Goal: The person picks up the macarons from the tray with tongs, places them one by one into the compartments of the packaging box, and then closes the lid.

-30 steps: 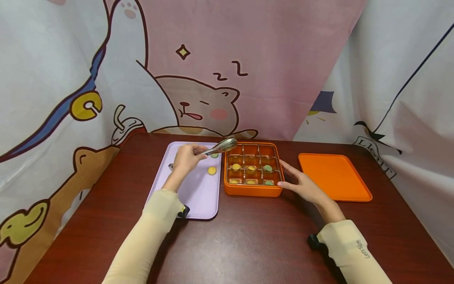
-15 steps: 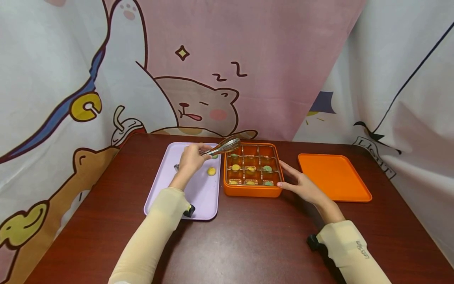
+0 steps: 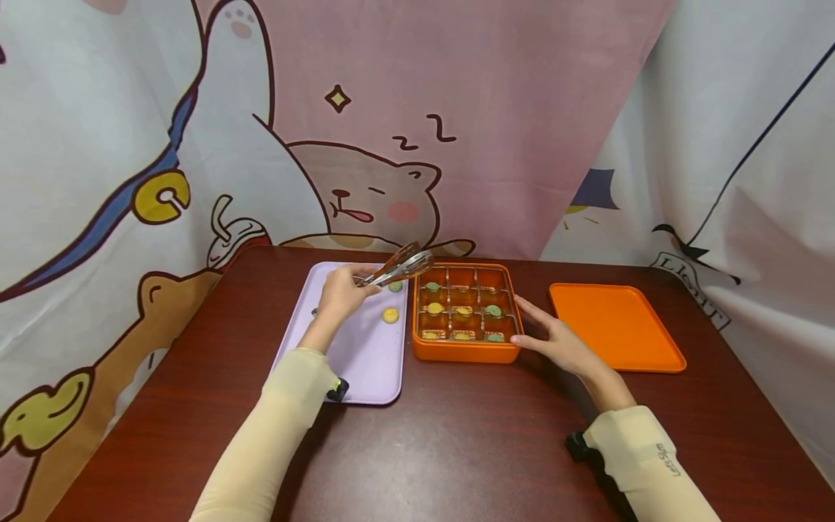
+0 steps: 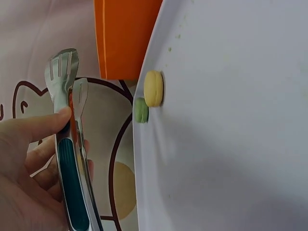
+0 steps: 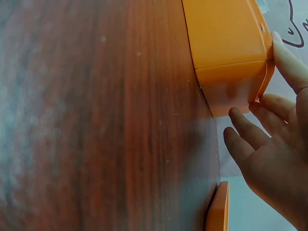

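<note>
My left hand [image 3: 342, 296] grips metal serving tongs [image 3: 401, 265], held over the back of a lilac tray [image 3: 359, 370]. Their jaws stand apart, with nothing visible between them; teal grip inlay shows in the left wrist view. On the tray lie a yellow macaron [image 4: 153, 88] and a green macaron [image 4: 141, 110]. To the right is an orange box [image 3: 466, 352] with a clear divided insert. Yellow and green macarons sit in its front and middle rows, and a green macaron [image 3: 433, 287] in the back-left compartment. My right hand [image 3: 564, 344] touches the box's right side, thumb at the front corner.
An orange lid-like tray [image 3: 616, 326] lies flat at the right of the dark wooden table [image 3: 483, 435]. Behind the table hangs a printed cartoon curtain [image 3: 496, 130]. Green crumbs [image 4: 170, 49] dot the lilac tray.
The tongs shifted slightly right, then back left from over the box, and their jaws have spread. A green macaron now shows plainly in the back-left compartment. My right hand stays put.
</note>
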### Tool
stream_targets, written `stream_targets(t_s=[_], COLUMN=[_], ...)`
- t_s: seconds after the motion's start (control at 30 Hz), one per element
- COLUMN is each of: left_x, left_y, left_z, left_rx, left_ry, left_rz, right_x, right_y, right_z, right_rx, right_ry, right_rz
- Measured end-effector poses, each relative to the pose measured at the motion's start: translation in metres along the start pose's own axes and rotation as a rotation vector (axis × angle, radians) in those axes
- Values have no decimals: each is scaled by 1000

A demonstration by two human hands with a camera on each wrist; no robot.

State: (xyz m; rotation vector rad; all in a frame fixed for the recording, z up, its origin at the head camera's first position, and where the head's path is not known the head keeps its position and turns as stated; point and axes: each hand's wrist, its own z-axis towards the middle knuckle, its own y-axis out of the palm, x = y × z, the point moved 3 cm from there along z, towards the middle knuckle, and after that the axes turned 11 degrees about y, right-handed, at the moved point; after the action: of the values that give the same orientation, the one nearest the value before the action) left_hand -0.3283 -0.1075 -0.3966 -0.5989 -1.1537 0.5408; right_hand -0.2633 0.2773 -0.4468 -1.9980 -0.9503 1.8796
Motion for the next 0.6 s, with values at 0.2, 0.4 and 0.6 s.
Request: stream_targets(t_s=[0.2, 0.4, 0.6], left_x=[-9, -18, -26], left_y=[-4, -4, -5], left_z=[-3, -5, -6], left_rx=[2, 6, 3], left_ry=[-24, -38, -59], left_rz=[-7, 11, 29], right_x=[-1, -1, -1], right_y=[0, 0, 1], right_z=[0, -1, -1], right_rx=[-6, -4, -4], right_ry=[1, 7, 2], right_rz=[5, 7, 11])
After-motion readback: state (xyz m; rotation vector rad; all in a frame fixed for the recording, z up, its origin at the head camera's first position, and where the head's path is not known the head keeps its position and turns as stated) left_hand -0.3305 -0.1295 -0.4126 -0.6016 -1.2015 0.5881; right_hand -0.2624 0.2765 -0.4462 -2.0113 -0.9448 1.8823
